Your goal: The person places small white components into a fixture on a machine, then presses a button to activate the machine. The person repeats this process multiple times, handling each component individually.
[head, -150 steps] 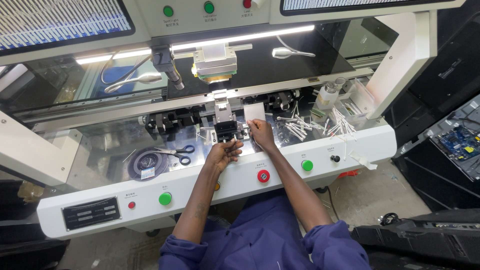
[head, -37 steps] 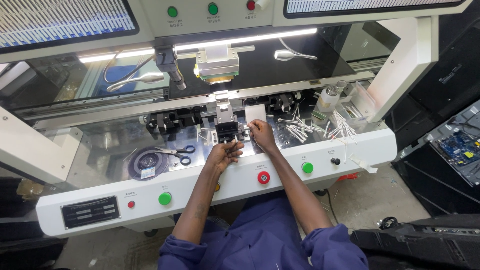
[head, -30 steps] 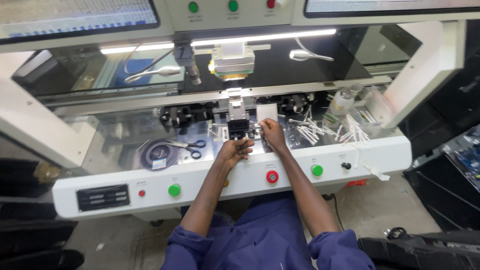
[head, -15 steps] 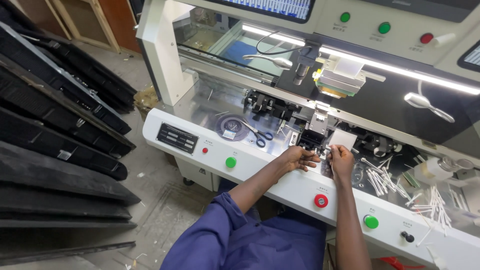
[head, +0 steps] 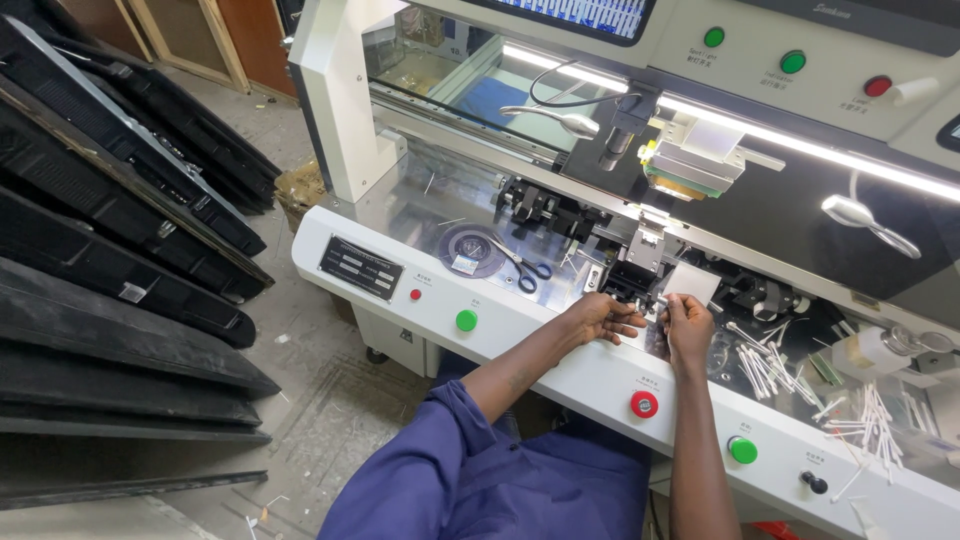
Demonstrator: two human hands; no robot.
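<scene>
- Small white part (head: 662, 300) sits at the front of the black clamp head (head: 632, 275), between both hands; too small to tell its long axis.
- Right hand (head: 688, 325) pinches the white part from just right of the clamp head.
- Left hand (head: 598, 318), fingers curled, touches the surface (head: 560, 340) edge, equally near.
- Scissors (head: 524, 268) left of the clamp head; cotton swabs (head: 770, 365) right; black panels (head: 120, 250) stacked on the floor.
</scene>
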